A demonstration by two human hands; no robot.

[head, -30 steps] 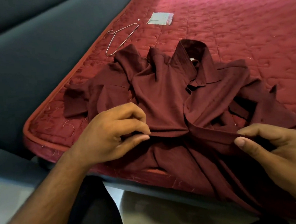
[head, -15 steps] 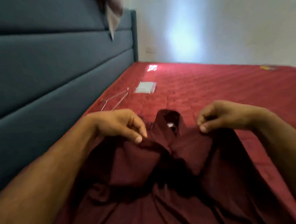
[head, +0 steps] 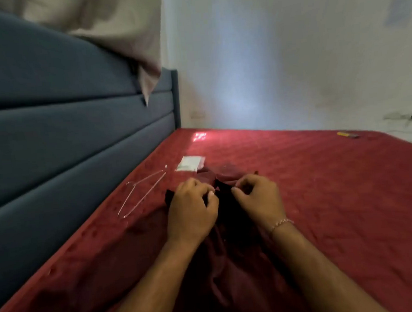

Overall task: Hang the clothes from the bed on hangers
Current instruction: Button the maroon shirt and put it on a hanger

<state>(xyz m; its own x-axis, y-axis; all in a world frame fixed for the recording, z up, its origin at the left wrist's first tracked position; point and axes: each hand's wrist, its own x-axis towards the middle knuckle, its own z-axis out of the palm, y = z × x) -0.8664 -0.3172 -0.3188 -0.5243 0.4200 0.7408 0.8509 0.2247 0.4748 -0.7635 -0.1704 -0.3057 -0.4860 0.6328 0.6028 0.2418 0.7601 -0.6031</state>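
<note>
- Nearest the camera, both forearms reached forward over the maroon shirt (head: 221, 270), which lay spread lengthwise on the red quilted mattress (head: 335, 196), its lower part running toward the viewer and its collar end farthest away.
- The left hand (head: 191, 212) had its fingers curled in and pinched the fabric near the collar; the right hand (head: 258, 198), with a thin bracelet (head: 280, 223) at the wrist, pinched the cloth just beside it — the two grips sat close together, a dark fold of shirt between them.
- Holding the garment by its neck opening in this way probably served to pull the front apart, so that a hanger could be slid in; that is a judgement, and whether the front was buttoned could not be made out.
- Just left of the hands, the wire hanger (head: 143, 195) lay flat on the mattress, near the shirt's collar but apart from it and untouched — within easy reach of the left hand, which seemed the reason for its place.
- A little beyond, a small clear plastic packet (head: 190, 162) lay on the mattress, near the hanger's far tip.
- Along the left ran a dark blue padded headboard (head: 66, 140), with a pale cloth (head: 124, 28) draped over its top edge.
- Far off, at the mattress's right far edge, lay a small yellow object (head: 343, 134), too small to name.
- Behind stood a plain pale wall (head: 278, 55) with a patch of bluish light on it, and a cable (head: 402, 117) at its foot on the right.
</note>
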